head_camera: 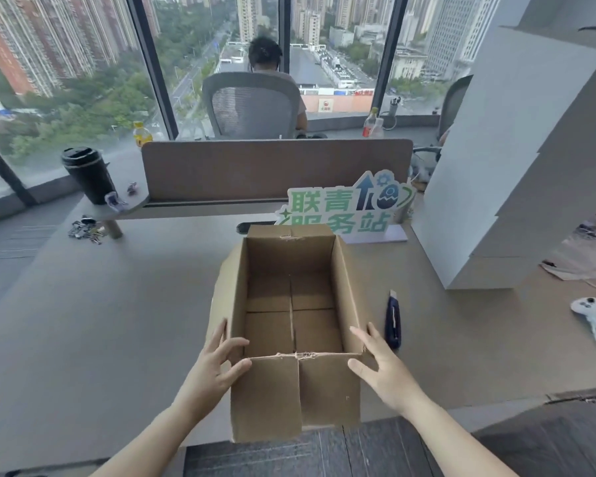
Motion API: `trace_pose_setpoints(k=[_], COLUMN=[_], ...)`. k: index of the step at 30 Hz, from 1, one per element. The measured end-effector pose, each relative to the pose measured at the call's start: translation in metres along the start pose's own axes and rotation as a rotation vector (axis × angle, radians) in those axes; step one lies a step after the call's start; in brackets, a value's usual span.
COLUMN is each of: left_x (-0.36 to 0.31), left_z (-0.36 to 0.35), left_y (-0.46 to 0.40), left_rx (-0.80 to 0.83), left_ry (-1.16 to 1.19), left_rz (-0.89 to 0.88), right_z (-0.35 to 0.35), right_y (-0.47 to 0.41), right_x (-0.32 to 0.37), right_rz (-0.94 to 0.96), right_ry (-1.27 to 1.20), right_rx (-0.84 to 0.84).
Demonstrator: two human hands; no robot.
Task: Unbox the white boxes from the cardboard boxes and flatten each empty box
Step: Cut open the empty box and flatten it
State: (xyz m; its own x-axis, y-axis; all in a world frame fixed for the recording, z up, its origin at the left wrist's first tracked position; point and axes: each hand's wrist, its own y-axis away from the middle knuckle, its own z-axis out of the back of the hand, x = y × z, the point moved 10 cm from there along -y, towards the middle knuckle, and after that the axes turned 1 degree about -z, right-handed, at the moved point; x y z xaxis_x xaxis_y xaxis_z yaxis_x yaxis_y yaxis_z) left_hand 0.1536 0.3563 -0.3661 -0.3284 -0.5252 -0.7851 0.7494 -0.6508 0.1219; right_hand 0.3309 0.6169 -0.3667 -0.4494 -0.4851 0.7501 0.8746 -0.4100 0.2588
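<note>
Tall windows with a city view fill the far side of the room, and before them we see a grey table (117, 304) that carries everything near us. Between our two hands stands an open cardboard box (289, 304), empty inside, its top flaps folded out and its near flaps hanging over the table's edge toward us. Our left hand (217, 359) is spread at the box's near left corner, fingers straight along the side wall and thumb against the near flap, pressing rather than gripping. Our right hand (379, 366) mirrors it at the near right corner, fingers splayed and straight, touching the right wall with nothing clasped. Just beyond the right hand's fingertips, beside the box, lies a dark blue utility knife (393, 321). Farther right of that hand rests a white game controller (592, 315), and beyond it rises a tall stack of white boxes (516, 166). Past the box, ahead of both hands, stands a green and white sign (341, 208) in front of a brown desk divider (276, 170). Well ahead of the left hand and to its left we find a black tumbler (88, 173) and a bunch of keys (85, 230). Behind the divider a person sits in a mesh office chair (252, 105), facing away.
</note>
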Motion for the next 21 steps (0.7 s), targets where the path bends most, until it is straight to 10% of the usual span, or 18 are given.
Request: trace_pose_setpoints(k=[21], left_x=[-0.015], left_z=[0.002], left_y=[0.013], left_rx=[0.025], left_ry=[-0.228], left_rz=[-0.100], right_z=[0.002], right_y=[-0.004], right_x=[0.017], right_rz=[0.229], right_ry=[0.305], right_rx=[0.003])
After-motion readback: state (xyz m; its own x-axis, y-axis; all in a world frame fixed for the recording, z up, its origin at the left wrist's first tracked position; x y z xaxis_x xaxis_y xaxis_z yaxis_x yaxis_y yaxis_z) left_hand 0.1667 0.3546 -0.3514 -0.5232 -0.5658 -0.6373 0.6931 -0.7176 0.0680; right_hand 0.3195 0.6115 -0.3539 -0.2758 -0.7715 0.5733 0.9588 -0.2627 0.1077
